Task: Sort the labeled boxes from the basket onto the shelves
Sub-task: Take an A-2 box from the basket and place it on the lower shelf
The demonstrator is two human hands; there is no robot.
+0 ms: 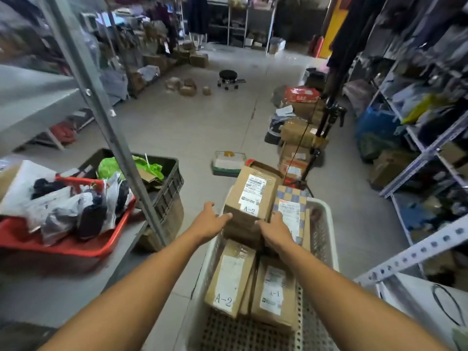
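Note:
A white perforated basket (326, 239) stands on the floor below me with several cardboard boxes inside. Both hands grip the near end of a tall brown box labeled A-2 (250, 196), tilted up at the basket's far end. My left hand (211, 220) holds its left side, my right hand (274, 230) its right side. Beside it leans a box with a blue checkered top (291, 211). Lower in the basket lie another A-2 box (230, 277) and an A-1 box (274, 292).
A grey metal shelf (38, 102) on the left carries a red tray (63, 247) of bagged goods; a dark crate (167, 183) sits beside it. Stacked parcels (298, 138) and a tripod stand ahead right. White shelving (417, 247) lines the right side. A wheeled stool (228, 78) is far off.

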